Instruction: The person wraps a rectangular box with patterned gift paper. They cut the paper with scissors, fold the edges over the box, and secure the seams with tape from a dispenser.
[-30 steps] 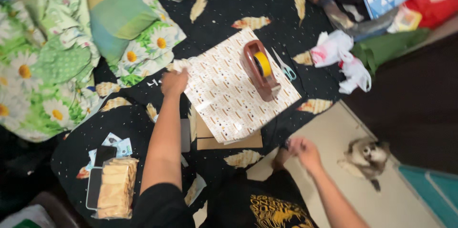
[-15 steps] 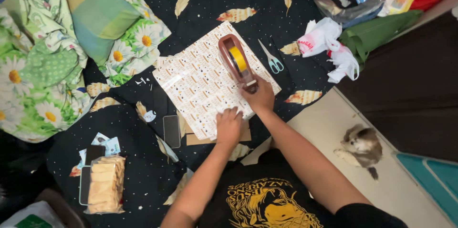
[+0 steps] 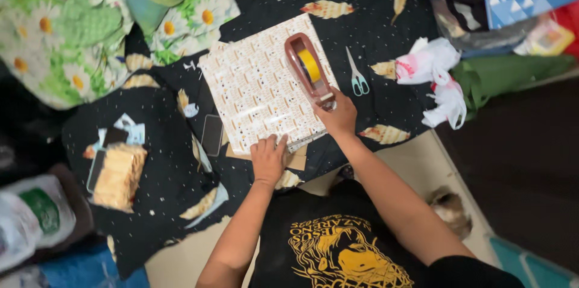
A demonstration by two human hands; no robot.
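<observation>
A flat parcel wrapped in cream patterned paper (image 3: 259, 86) lies on a black bedspread with feather prints (image 3: 356, 34). A brown tape dispenser with a yellow roll (image 3: 309, 69) stands on the parcel's right side. My right hand (image 3: 339, 116) sits at the dispenser's near end, fingers pinched at the tape edge. My left hand (image 3: 268, 156) presses flat on the parcel's near edge, fingers spread. A strip of brown cardboard (image 3: 295, 160) pokes out under the paper beside it.
Teal-handled scissors (image 3: 358, 77) lie right of the parcel. A dark phone (image 3: 212, 134) rests at its left edge. A bag of biscuits (image 3: 117, 174) is further left, floral pillows (image 3: 66, 28) at top left, crumpled plastic bags (image 3: 434, 77) at right, a small furry pet (image 3: 451, 211) on the floor.
My left hand came from the parcel's far left corner to its near edge. My right hand rose from my lap to the dispenser's end. The view shifted and the pet is now partly hidden.
</observation>
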